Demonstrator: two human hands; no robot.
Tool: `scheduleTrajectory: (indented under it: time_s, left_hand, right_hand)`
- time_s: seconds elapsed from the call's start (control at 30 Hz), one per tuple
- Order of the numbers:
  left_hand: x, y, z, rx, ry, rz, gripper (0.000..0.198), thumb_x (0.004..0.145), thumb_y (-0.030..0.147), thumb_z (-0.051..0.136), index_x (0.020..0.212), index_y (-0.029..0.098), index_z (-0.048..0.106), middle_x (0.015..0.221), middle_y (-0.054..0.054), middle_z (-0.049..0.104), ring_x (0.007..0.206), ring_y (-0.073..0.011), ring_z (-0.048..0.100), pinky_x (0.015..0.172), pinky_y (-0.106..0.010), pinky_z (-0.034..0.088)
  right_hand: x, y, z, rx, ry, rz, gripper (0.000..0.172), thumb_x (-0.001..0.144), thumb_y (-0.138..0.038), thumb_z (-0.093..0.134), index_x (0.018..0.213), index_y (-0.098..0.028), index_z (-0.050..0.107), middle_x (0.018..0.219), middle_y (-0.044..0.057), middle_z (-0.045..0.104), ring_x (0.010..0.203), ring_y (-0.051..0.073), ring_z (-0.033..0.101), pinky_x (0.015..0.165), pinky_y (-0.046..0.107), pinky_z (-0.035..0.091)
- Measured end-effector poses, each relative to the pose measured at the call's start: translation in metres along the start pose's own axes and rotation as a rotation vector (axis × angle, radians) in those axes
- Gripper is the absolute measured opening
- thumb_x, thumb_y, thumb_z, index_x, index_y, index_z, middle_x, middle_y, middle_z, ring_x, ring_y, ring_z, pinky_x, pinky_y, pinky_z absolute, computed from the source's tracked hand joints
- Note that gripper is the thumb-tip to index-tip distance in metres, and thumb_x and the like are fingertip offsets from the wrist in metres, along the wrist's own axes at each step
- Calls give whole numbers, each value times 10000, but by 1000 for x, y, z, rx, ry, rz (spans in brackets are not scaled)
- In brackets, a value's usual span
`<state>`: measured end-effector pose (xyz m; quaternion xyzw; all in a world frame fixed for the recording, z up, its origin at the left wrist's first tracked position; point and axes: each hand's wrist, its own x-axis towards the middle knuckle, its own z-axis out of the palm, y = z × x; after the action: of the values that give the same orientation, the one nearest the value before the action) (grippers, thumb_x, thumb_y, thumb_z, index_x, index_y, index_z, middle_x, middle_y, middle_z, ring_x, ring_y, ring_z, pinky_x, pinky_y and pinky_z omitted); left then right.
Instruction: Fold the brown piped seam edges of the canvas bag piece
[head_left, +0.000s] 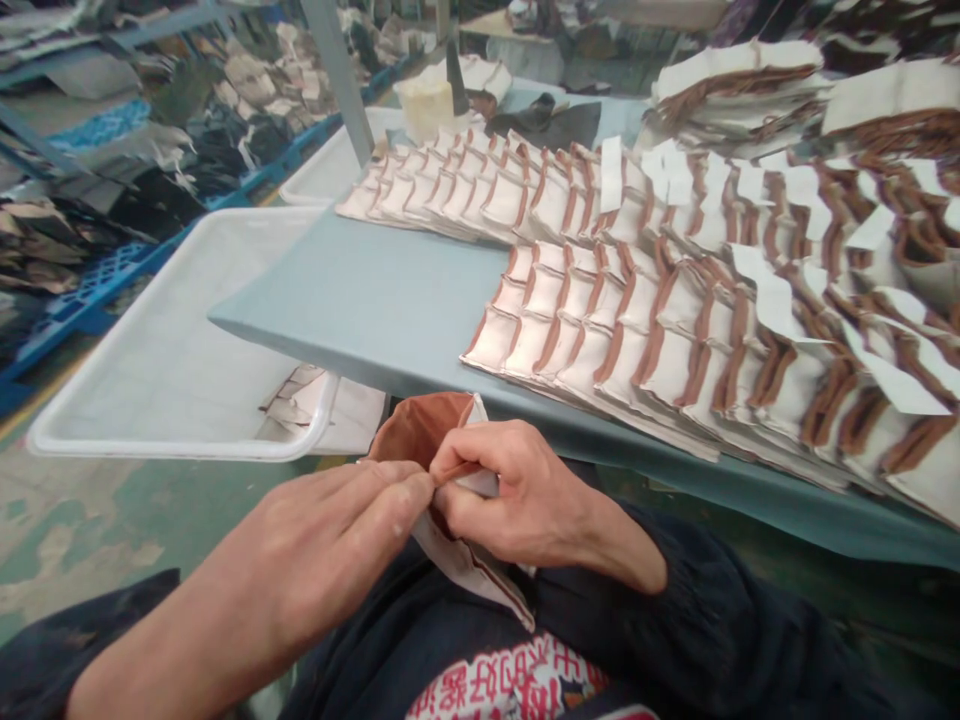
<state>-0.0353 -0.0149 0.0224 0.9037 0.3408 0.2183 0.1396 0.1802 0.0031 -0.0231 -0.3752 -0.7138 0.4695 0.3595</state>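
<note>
Blue pallet (112, 268): far left, under piled pale and dark pieces.
White bin (172, 447): left of the table, with pale pieces by its near right corner; cannot tell whether inside or below.
Left hand (337, 530): fingers nearly straight, tips at the piece's edge, touching; cannot tell a firm pinch from a light rest. Best kept close to the other hand, for steadying.
Table (360, 290): light blue, just beyond both hands.
Brown-and-white piece (412, 425): between both hands, off the table's near edge, brown lining showing. Probably easiest to work with the edge even and uncreased.
Right hand (517, 500): curled, pinching the piece's edge between thumb and forefinger. Pull gently, along the edge.
Overlapping rows (607, 310): right, on the table.
</note>
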Motion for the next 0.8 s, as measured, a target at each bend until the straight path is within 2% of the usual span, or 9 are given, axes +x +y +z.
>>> scheduleTrajectory:
  time_s: [0.1,0.2,0.33,0.5,0.57,0.63,0.7,0.8]
  left_hand:
    - [-5,-4,13,233,6,170,277,1093,106,386,1227,156,623,1068,-106,818,965,-235,794,883,-317,641]
    - [-10,-6,24,290,35,177,291,1077,56,397,1275,110,603,1112,-140,809,982,-244,794,850,-319,641]
    - [-14,-6,33,251,43,154,322,1070,58,416,1330,114,598,1129,-140,800,953,-250,788,797,-328,632]
    - [-15,-2,33,180,74,118,303,1067,84,459,1313,161,617,1160,-122,797,982,-232,780,848,-309,614]
    - [-14,2,27,64,80,47,291,1056,85,485,1290,197,618,1146,-81,799,994,-193,776,887,-261,595]
    - [-13,5,18,-68,43,-83,254,1054,129,529,1267,229,624,1124,-35,802,976,-163,774,895,-215,576]
    - [-12,6,8,-173,-39,-197,215,1077,209,534,1258,256,638,1112,4,803,972,-150,770,889,-192,557]
    - [-7,5,-4,-284,-196,-244,244,1124,258,448,1215,292,671,1087,51,787,971,-131,742,870,-179,513]
  right_hand:
    - [-3,6,8,304,-14,197,60,746,-183,588,697,-196,619,587,-36,617,508,111,508,503,222,389]
    - [-6,11,12,546,-16,292,95,780,-247,586,697,-200,583,593,-29,620,517,113,516,509,220,426]
    - [-9,12,7,624,-85,295,126,781,-308,611,746,-188,603,631,-17,623,528,107,494,505,215,411]
    - [-10,7,-2,465,-88,294,154,799,-298,577,705,-180,609,628,6,626,548,116,501,495,213,389]
    - [-11,2,-4,421,-114,301,131,784,-265,568,695,-179,613,579,-17,593,498,101,471,465,203,365]
    - [-12,-2,-6,384,-149,284,105,778,-227,562,714,-177,627,564,-31,589,467,92,462,446,195,354]
    - [-13,-6,-8,274,-129,172,96,777,-175,560,728,-172,643,603,-25,619,498,91,494,475,194,372]
    - [-14,-7,-9,4,-30,-113,140,798,-105,559,731,-166,665,664,-10,656,580,98,536,569,217,405]
